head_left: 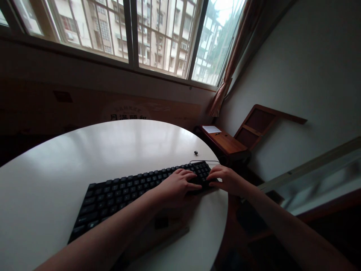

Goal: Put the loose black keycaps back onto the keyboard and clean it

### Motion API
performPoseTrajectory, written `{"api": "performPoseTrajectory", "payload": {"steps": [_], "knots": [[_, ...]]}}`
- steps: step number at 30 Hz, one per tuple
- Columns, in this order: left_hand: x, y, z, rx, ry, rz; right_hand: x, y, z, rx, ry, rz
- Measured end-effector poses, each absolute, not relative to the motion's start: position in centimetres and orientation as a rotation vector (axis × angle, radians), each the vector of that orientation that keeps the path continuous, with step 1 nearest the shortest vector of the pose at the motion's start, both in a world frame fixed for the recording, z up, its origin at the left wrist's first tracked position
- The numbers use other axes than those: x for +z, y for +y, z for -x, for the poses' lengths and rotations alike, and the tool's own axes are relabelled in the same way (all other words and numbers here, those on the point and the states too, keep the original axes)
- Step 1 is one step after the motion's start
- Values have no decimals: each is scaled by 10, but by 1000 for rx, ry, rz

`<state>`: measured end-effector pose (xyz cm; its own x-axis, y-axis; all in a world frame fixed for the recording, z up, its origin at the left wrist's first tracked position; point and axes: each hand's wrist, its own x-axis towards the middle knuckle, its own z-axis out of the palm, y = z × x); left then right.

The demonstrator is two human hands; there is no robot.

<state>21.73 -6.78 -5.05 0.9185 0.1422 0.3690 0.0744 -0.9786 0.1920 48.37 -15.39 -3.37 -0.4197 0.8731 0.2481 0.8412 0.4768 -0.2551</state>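
A long black keyboard lies slantwise across the white round table, its number pad towards the right edge. My left hand rests over the keys right of the middle, fingers stretched and apart, the thumb low near the front edge. My right hand is at the keyboard's right end, its bent fingers apart and touching or just over the number pad. Neither hand shows anything held. My left forearm hides part of the front rows. Behind the keyboard sits a small black object, too small to name.
A thin black cable runs behind the keyboard's right end. Under my left arm is a brownish flat shape, unclear in kind. Beyond the table stands a wooden chair with a white paper on it. Barred windows are behind.
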Motion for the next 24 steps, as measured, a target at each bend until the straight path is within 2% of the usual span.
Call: {"api": "performPoseTrajectory", "payload": {"steps": [13, 24], "knots": [[-49, -67, -216, 573, 142, -2899, -40, -154, -478, 41, -2430, 1465], [-50, -66, -217, 578, 130, -2886, -19, -150, -465, -5, -2625, 1542]]}}
